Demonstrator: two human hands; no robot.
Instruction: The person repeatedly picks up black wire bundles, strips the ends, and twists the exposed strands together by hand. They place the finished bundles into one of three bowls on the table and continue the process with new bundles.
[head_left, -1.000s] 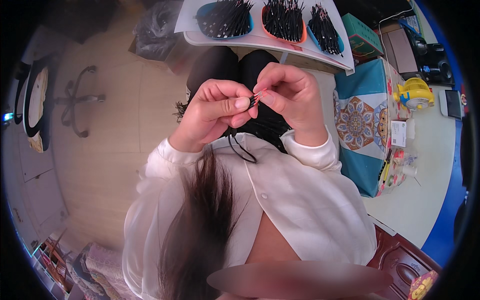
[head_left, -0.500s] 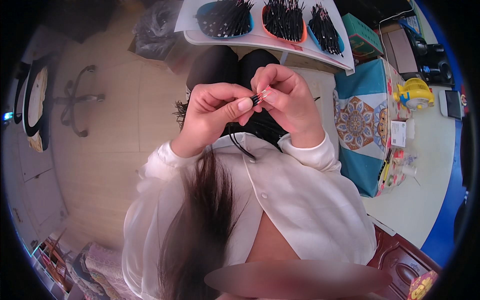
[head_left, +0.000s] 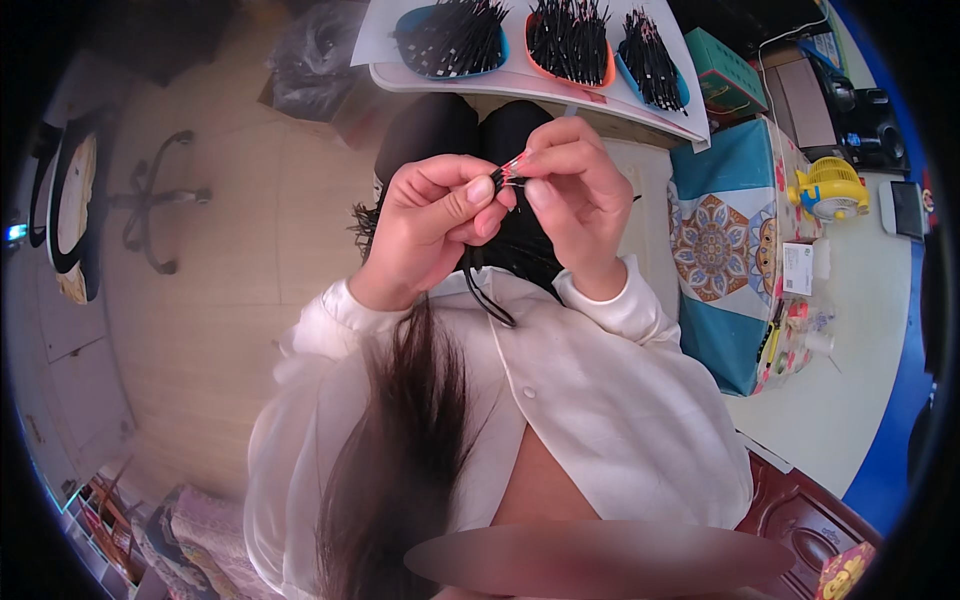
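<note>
Close together above my lap, both hands work at the end of a thin black cable. My left hand (head_left: 430, 215) is closed, pinching the black cable (head_left: 487, 300) between thumb and fingertips; its length hangs below in a loop. Thin red and pale wires (head_left: 512, 165) stick out at the held end. My right hand (head_left: 585, 190) pinches at these wires with its fingertips; exactly which wire it grips is too small to tell. More black cables (head_left: 525, 248) lie on my lap, partly hidden behind the hands.
Beyond my knees, a white table (head_left: 440, 84) bears a blue tray (head_left: 503, 58), an orange tray (head_left: 611, 70) and another blue tray (head_left: 683, 98), all heaped with black cables. At right are a patterned cloth (head_left: 715, 245) and a yellow fan (head_left: 832, 190). A wheeled chair base (head_left: 150, 200) stands at left.
My right fingers have shifted on the wires and the right hand has tilted. The red wire end now points up and right. The left hand has moved slightly, still gripping the cable.
</note>
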